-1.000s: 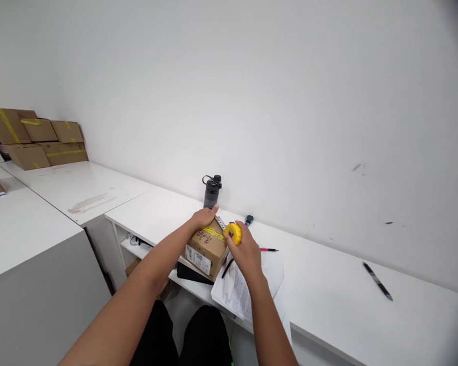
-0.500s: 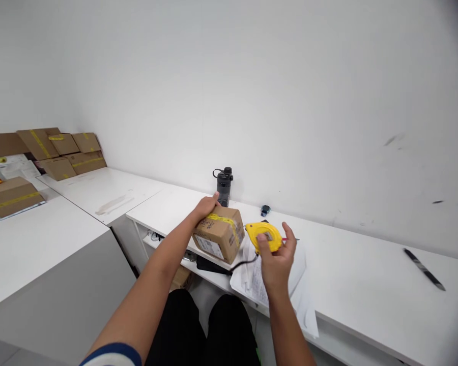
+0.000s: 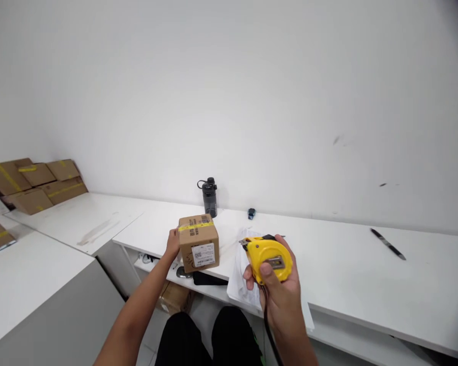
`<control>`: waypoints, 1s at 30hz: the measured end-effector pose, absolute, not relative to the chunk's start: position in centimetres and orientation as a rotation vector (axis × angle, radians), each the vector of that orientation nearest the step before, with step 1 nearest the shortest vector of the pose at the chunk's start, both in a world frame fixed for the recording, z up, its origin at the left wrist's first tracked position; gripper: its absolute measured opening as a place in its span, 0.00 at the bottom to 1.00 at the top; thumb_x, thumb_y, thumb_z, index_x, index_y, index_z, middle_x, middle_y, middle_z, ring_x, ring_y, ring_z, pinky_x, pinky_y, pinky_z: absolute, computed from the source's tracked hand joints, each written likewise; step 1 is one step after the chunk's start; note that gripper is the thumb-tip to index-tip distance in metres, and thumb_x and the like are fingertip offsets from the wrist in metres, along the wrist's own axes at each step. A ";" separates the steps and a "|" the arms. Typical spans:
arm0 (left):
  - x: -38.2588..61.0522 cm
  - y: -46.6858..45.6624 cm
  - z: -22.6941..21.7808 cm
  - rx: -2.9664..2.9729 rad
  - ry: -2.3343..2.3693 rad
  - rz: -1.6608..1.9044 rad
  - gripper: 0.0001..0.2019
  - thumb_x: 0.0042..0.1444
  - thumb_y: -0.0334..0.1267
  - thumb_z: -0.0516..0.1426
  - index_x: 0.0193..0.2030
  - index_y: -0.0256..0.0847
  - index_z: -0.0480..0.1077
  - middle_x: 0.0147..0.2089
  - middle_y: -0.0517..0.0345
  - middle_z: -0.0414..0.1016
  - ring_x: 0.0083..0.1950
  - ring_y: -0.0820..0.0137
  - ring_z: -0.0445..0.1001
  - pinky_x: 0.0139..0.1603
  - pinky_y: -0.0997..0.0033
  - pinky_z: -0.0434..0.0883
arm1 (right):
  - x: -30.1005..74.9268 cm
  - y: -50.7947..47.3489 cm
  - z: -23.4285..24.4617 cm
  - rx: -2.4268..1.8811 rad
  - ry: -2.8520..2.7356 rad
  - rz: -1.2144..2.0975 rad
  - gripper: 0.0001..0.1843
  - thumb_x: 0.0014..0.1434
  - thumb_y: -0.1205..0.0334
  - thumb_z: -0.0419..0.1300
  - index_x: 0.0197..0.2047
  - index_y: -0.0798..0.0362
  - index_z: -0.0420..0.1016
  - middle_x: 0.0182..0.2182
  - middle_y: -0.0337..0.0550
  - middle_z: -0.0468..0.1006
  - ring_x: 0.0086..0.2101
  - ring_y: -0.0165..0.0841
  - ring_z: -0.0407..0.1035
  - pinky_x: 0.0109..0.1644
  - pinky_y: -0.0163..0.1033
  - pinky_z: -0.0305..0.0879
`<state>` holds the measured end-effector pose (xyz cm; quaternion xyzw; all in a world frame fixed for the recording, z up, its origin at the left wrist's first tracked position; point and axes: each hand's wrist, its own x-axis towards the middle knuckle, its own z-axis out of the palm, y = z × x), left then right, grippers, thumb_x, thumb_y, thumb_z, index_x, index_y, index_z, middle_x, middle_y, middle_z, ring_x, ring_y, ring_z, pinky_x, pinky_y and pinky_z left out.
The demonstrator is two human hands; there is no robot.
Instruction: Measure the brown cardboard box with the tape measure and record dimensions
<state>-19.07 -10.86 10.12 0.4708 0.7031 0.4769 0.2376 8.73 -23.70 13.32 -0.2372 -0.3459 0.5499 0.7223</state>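
White worktop [image 3: 339,264], long, against the wall [image 3: 252,101]. Upon it, as I count from here: one taped cardboard box [image 3: 198,239], front edge; one dark bottle [image 3: 209,200], upright; one small blue-black item [image 3: 251,213], indistinct; loose papers [image 3: 236,279]; one pen [image 3: 388,244]. Shelf [image 3: 213,289] beneath: one flat black article [image 3: 208,279].

At the counter's [image 3: 339,264] front edge is a box [image 3: 198,241], my left hand [image 3: 172,245] at its left, a bottle [image 3: 209,199] behind, papers [image 3: 234,284] to the right; a pen [image 3: 388,244] lies farther right. My right hand [image 3: 284,297] holds a tape measure [image 3: 269,250].

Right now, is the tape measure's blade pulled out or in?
In: only its tip shows at the mouth of the yellow tape measure, which the right hand holds.
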 end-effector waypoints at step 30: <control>-22.9 -15.3 13.1 1.229 1.770 1.236 0.26 0.43 0.65 0.56 0.21 0.42 0.57 0.20 0.67 0.55 0.20 0.76 0.54 0.23 0.73 0.56 | 10.8 -5.9 14.6 -0.930 -1.910 0.827 0.25 0.48 0.61 0.63 0.51 0.45 0.69 0.42 0.37 0.75 0.39 0.36 0.68 0.44 0.43 0.64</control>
